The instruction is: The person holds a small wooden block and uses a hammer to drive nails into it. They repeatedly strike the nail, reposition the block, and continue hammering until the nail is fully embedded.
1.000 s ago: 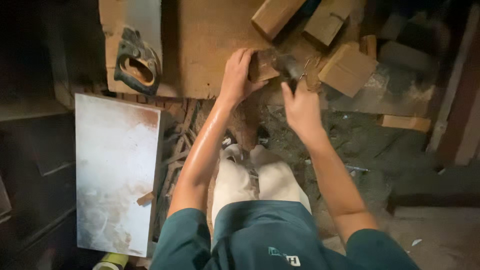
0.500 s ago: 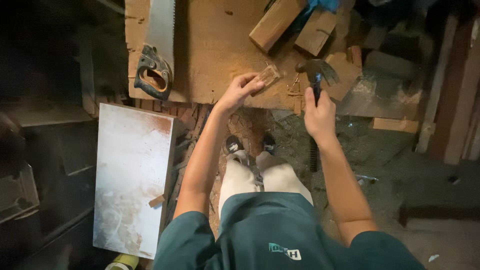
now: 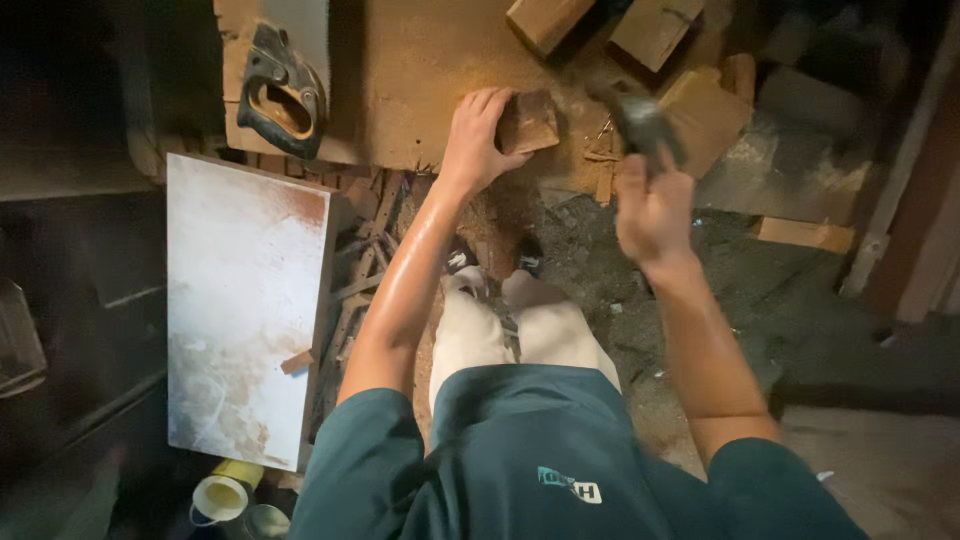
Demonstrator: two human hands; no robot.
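Now the left hand (image 3: pixel 478 135) presses a small wood block (image 3: pixel 528 120) flat on the tabletop (image 3: pixel 400 70), fingers curled over its left side. Just right of it, the right hand (image 3: pixel 652 205) has its fingers wrapped tight around a blurry hammer (image 3: pixel 640 118), held above.

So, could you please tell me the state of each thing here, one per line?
Left hand: on the board, gripping the small wood block.
Wood block: lying on the board, held at its left side.
Right hand: raised, closed on the hammer handle.
Hammer: lifted off the board, blurred.
Saw: lying flat on the board, untouched.
White panel: lying flat, stained.
Offcuts: loose on the board.
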